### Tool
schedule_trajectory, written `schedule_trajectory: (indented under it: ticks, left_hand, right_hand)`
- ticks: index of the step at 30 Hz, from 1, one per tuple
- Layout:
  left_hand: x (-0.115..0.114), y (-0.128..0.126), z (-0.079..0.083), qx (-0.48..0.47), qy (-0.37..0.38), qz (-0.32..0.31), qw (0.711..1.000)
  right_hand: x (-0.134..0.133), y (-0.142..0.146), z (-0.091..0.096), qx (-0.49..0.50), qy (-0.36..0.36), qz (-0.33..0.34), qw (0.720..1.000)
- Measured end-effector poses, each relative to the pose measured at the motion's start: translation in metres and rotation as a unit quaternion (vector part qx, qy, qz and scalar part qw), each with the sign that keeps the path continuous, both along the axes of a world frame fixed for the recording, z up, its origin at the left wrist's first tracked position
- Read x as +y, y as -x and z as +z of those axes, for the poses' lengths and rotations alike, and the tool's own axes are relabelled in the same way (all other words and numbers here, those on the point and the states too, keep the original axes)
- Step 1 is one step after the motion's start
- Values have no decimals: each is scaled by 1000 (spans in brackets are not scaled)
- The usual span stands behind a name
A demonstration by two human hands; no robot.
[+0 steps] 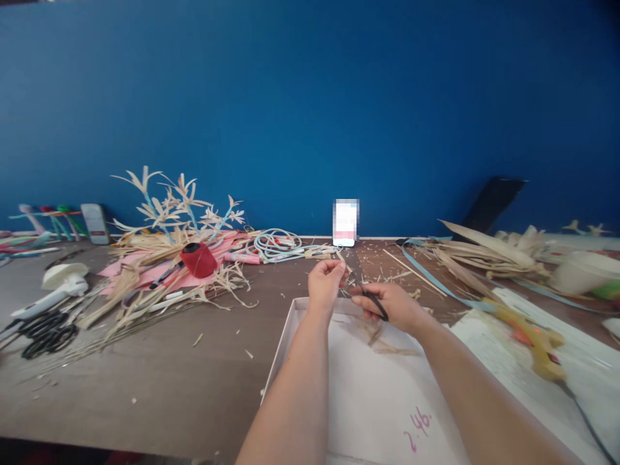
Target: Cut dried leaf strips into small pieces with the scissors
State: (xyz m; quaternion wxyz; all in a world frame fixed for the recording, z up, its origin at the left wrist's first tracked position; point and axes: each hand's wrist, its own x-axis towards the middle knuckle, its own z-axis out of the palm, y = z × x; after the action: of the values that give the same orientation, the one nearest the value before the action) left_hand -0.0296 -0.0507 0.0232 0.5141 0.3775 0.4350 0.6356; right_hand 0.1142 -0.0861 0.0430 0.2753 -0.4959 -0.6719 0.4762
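My left hand [325, 279] is closed in a pinch on a thin strip of dried straw [343, 260] held above the far edge of a white box lid [290, 336]. My right hand [393, 305] is wrapped round the black handles of small scissors [369, 294], whose blades point toward the straw strip. Both hands sit close together over the lid. A few straw trimmings [375, 336] lie inside the lid under them.
A pile of straw with straw flowers [179, 206], a red thread spool [198, 259] and pink paper lies at left. Black scissors [46, 332] and a white tool [58, 284] sit far left. A yellow glue gun [533, 336] rests on paper at right, beside dried leaves [479, 255].
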Motion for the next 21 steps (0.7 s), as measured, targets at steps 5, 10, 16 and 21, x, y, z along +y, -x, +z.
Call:
schedule_trajectory:
  ticks: [5,10,16,21]
  left_hand:
    - [1,0,-1,-17,-3,-1,1000]
    - [0,1,-1,-17,2,-7,1000]
    - [-1,1,0,-19,5,-11,1000]
    - [-3,1,4,-2,9,-22,1000]
  right_hand:
    - [0,1,0,-12,-16,3,1000]
    - [0,0,1,-13,-13,4,1000]
    - [0,1,0,9,6,5,1000]
    - [0,2,-6,53,21,-9,998]
